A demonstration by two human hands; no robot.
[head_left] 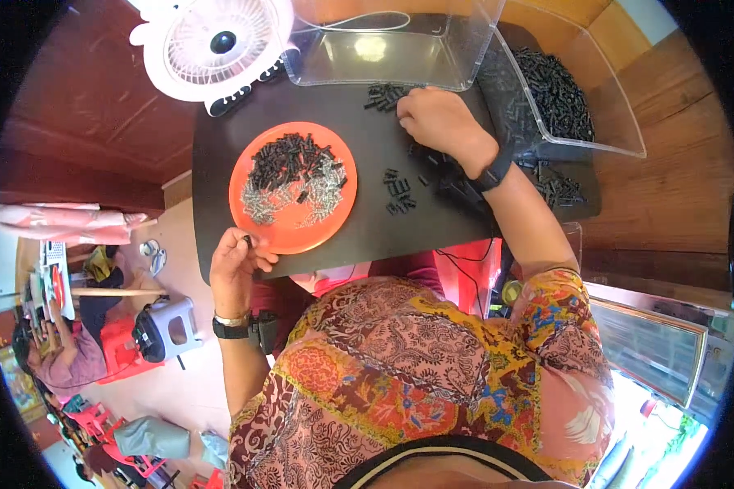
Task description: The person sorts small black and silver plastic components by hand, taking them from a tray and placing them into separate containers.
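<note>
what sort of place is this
Perhaps a home or small shop used as a workspace: small black and silvery parts lie on an orange plate, a white fan stands beyond it, and a grey stool is off to the left.

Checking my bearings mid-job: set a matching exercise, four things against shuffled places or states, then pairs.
1. Round orange plastic plate
2. White round caged fan
3. Person's bare left hand
4. Person's bare right hand

A. Far-left corner of dark tabletop
B. By loose black pieces off the plate
C. At the plate's near-left rim
D. Bearing small black pieces and silvery ones

Pairs: 1-D; 2-A; 3-C; 4-B
</note>
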